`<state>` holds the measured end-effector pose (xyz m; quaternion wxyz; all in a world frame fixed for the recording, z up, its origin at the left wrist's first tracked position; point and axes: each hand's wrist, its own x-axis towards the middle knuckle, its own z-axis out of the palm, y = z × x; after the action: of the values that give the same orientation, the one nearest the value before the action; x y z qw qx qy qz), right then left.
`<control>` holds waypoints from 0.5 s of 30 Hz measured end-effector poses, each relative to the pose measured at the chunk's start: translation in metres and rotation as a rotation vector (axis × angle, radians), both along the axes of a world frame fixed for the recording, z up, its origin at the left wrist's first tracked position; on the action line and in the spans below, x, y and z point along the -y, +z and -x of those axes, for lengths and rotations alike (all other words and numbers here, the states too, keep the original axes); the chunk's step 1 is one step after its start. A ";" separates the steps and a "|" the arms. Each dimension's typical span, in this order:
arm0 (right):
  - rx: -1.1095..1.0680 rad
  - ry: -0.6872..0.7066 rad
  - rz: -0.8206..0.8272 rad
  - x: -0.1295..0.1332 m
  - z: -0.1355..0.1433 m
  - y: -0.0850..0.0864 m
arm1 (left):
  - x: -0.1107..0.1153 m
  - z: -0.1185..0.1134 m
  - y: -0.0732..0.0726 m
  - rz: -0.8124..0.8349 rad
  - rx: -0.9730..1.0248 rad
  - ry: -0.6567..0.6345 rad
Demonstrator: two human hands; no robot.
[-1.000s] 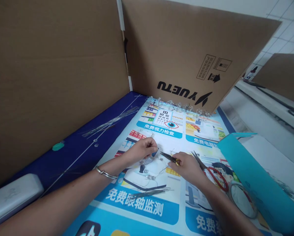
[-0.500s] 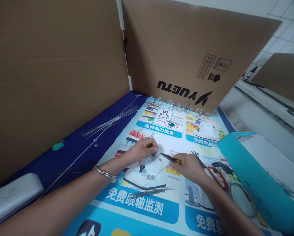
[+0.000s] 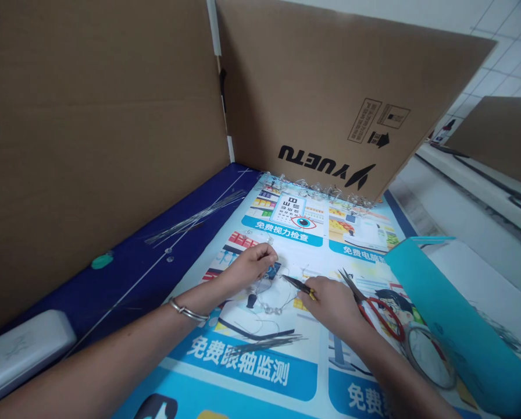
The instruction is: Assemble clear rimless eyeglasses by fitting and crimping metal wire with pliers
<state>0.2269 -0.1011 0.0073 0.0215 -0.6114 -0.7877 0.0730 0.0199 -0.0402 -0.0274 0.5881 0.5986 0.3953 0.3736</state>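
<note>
Loose wires (image 3: 264,344) lie nearest on the tabletop (image 3: 186,244), presumably for ready reach. Beyond, the right hand (image 3: 330,299) grips pliers (image 3: 296,283), tips directed at the left hand (image 3: 257,265), which pinches the beaded strand (image 3: 273,311), apparently steadying it; tip contact cannot be determined. Beaded pieces (image 3: 330,191) line the cardboard panel (image 3: 308,87), likely kept clear. Compared with the earlier frame, the strand's beads sit slightly farther right, the pliers slightly lower.

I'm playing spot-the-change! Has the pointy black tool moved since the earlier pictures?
Yes, slightly: in the right hand, the pointy black tool sits a bit lower and further left in view, against the printed sheet.
</note>
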 end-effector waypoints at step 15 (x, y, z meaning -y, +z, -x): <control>-0.227 -0.021 0.144 -0.003 -0.003 0.000 | -0.001 0.003 0.011 -0.342 -0.293 -0.014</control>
<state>0.2297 -0.0981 0.0072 0.0674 -0.6075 -0.7664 0.1978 0.0166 -0.0393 -0.0165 0.4168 0.7403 0.4031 0.3403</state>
